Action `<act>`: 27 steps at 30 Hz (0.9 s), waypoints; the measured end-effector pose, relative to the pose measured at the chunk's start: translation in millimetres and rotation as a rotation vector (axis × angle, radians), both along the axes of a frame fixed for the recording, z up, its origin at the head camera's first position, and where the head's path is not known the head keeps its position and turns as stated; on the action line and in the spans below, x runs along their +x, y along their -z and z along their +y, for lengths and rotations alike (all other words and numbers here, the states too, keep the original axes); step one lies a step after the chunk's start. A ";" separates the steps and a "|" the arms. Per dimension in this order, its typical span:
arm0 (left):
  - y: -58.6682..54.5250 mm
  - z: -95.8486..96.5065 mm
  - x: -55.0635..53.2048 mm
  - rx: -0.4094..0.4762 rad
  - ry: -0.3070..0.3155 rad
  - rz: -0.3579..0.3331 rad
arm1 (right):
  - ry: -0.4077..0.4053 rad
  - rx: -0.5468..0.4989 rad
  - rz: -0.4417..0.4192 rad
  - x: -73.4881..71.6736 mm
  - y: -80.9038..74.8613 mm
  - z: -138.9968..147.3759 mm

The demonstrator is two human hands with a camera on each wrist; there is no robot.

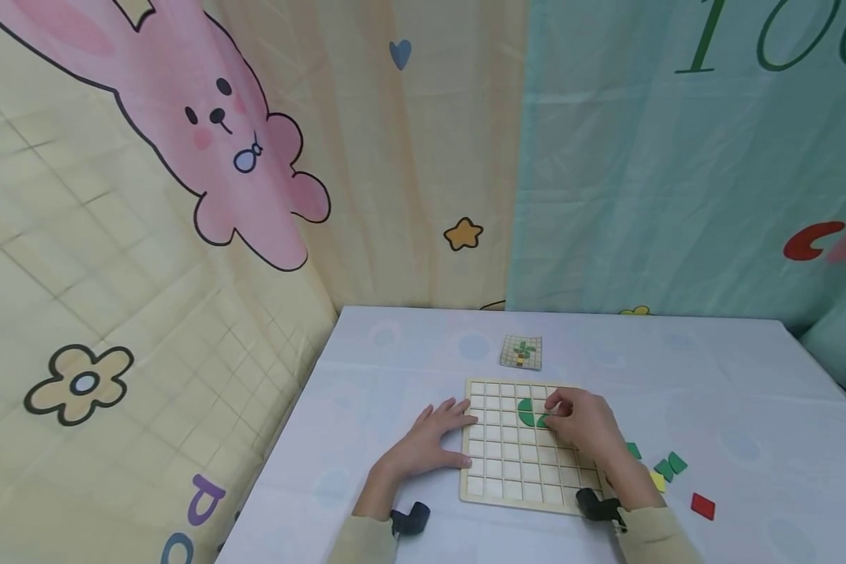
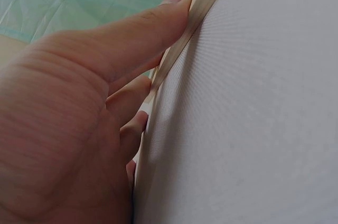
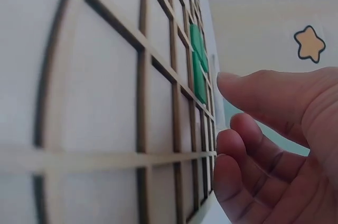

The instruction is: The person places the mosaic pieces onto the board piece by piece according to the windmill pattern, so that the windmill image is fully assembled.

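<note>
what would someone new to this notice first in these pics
The big pink rabbit on the backdrop, upper left in the head view, probably catches the eye first. Next comes the grid board on the table, with bright green pieces by the right hand. A red piece stands out on the table, right of the board.

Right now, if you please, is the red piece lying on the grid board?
No, the red piece lies on the table, apart from the grid board.
</note>
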State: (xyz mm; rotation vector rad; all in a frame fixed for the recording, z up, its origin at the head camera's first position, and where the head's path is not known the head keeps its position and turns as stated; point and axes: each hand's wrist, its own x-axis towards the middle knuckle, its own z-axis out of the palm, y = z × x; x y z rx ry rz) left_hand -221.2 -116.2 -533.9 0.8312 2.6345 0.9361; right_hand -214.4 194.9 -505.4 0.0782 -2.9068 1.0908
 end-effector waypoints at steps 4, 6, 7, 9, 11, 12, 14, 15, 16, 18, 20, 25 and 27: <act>-0.1 -0.6 0.8 -0.002 0.002 0.004 | -0.003 -0.022 -0.006 1.5 -5.7 7.3; 0.2 -0.7 0.9 -0.002 0.001 0.007 | 0.003 -0.023 -0.020 2.2 -8.2 10.8; 0.1 -0.8 1.1 -0.002 0.002 0.007 | 0.007 -0.020 -0.028 2.5 -9.3 12.3; 0.0 -0.9 1.4 0.001 0.003 0.005 | 0.008 -0.013 -0.037 3.6 -11.5 15.3; 0.0 -1.1 1.5 0.003 0.005 0.003 | 0.009 -0.005 -0.038 4.9 -13.1 18.3; 0.0 -1.3 1.6 0.003 0.007 0.003 | 0.008 -0.001 -0.034 5.7 -13.8 19.8; 0.2 -1.5 1.6 0.003 0.009 0.006 | 0.007 0.012 -0.023 7.6 -15.1 23.1; 0.2 -1.6 1.6 0.003 0.009 0.009 | 0.007 0.015 -0.018 8.7 -15.8 24.9; 0.3 -1.7 1.5 0.003 0.009 0.011 | 0.006 0.021 -0.011 9.7 -16.2 26.9; 0.8 -1.5 1.2 0.001 0.010 0.013 | 0.009 0.027 -0.007 11.9 -17.5 30.5; 0.8 -1.4 1.0 0.001 0.010 0.012 | 0.015 0.031 -0.007 14.2 -18.3 33.9; 1.6 -1.2 -0.1 -0.006 0.012 0.010 | 0.028 0.038 -0.004 18.7 -19.6 43.2; 2.1 -0.8 -0.8 -0.007 0.013 0.010 | 0.028 0.045 -0.004 20.1 -20.3 47.8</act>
